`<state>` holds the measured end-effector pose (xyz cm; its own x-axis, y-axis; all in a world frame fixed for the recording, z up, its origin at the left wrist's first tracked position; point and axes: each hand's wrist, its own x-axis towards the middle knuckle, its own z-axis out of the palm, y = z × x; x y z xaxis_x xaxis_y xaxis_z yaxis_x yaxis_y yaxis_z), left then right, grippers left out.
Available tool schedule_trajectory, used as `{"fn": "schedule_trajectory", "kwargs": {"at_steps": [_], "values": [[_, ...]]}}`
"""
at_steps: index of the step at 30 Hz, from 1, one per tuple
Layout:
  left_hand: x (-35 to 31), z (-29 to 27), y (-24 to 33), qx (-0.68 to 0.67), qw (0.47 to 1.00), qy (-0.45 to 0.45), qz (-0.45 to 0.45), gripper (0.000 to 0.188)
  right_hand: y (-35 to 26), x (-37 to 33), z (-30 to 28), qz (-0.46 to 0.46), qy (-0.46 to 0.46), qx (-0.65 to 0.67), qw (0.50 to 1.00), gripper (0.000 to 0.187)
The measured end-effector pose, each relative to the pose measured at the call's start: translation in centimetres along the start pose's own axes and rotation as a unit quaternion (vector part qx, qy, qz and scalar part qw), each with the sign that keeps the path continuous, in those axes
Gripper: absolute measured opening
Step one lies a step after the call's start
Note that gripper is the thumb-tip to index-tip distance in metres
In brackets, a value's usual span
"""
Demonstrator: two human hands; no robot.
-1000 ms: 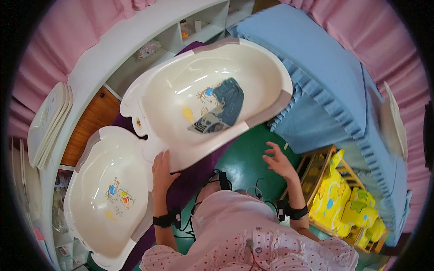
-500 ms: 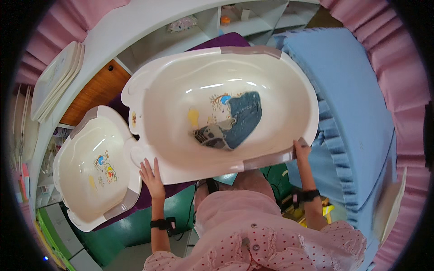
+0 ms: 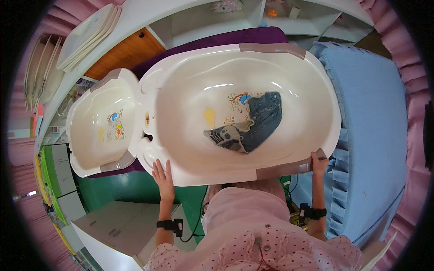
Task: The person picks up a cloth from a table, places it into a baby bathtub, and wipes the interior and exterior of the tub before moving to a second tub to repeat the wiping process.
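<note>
The left hand (image 3: pixel 162 177) lies flat with fingers spread on the near rim of the big cream baby bathtub (image 3: pixel 190 90), and the right hand (image 3: pixel 318 163) grips the rim at its brown corner. Blue jeans (image 3: pixel 264 117) lie crumpled inside it (on the cartoon pictures). A smaller baby bathtub (image 3: pixel 86 131) sits just beside it, and a blue frilly bed (image 3: pixel 375 126) is on the right.
</note>
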<state>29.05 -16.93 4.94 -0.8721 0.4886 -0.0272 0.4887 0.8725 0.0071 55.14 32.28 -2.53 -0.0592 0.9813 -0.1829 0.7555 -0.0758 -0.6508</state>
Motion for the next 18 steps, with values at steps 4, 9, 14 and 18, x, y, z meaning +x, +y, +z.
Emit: {"fn": "schedule_trajectory", "kwargs": {"at_steps": [4,9,14,18], "values": [[-0.6,0.0,0.3,0.007,0.999,-0.035,-0.019,0.064,0.2,0.9,-0.5,0.004,-0.015,-0.007,1.0,0.07],[4.5,-6.8,-1.7,-0.087,0.923,-0.375,-0.02,0.092,-10.2,-5.7,-2.9,-0.232,0.097,-0.294,0.922,0.063],[10.1,-3.6,-3.7,-0.131,0.99,-0.044,-0.018,0.075,-16.0,-6.4,0.4,-0.283,-0.387,-0.187,0.857,0.063],[14.7,-1.0,-2.9,-0.05,0.997,-0.001,0.053,0.07,-20.4,-6.6,9.9,-0.309,-0.42,-0.227,0.823,0.081]]}}
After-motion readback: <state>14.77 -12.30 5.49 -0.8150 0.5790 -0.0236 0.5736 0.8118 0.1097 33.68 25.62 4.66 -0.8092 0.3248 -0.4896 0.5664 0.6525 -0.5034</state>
